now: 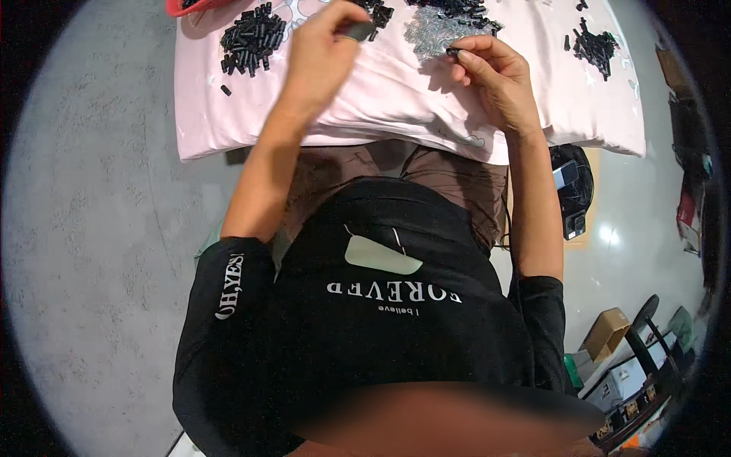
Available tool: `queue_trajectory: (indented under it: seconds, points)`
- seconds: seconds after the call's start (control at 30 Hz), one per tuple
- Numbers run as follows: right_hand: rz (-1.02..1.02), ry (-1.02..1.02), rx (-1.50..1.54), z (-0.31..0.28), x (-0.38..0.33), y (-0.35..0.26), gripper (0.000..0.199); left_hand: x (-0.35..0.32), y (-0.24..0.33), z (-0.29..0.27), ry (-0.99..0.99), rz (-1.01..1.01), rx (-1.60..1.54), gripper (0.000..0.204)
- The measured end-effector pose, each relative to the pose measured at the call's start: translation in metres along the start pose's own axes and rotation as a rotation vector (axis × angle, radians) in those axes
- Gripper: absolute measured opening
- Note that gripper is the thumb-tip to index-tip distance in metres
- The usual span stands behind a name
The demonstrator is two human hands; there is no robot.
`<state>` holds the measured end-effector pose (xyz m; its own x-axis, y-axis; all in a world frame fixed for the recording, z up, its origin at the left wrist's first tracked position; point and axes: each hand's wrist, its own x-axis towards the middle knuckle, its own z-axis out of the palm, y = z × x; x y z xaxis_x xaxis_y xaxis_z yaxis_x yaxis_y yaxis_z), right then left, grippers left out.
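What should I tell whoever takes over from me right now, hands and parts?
Left hand: raised over the pink cloth, pinching a small dark part.
Right hand: pinching a small black piece at the fingertips, beside the silver pile.
Black tubes lie in piles at left and right.
Done and left: cannot tell which pile is finished.
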<state>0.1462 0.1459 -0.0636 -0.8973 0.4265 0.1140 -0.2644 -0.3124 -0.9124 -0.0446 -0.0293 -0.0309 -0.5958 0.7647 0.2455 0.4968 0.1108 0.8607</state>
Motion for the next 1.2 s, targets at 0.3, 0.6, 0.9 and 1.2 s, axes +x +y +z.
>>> queue_trajectory:
  seconds: [0.3,0.6,0.9,1.2]
  points:
    - [-0.003,0.043,0.026,0.002,0.000,0.002,0.015,-0.007,-0.014,-0.031,-0.053,0.081,0.485,0.027]
    - [0.001,0.028,0.021,0.001,0.002,0.002,0.015,-0.004,-0.010,-0.021,-0.180,0.248,0.669,0.032]
    - [0.022,0.050,-0.004,-0.009,0.001,0.008,0.017,-0.008,0.009,-0.013,-0.261,0.238,0.440,0.032]
    - [0.014,0.038,-0.002,-0.010,0.001,0.009,0.016,-0.010,0.035,0.036,-0.218,-0.039,-0.299,0.025]
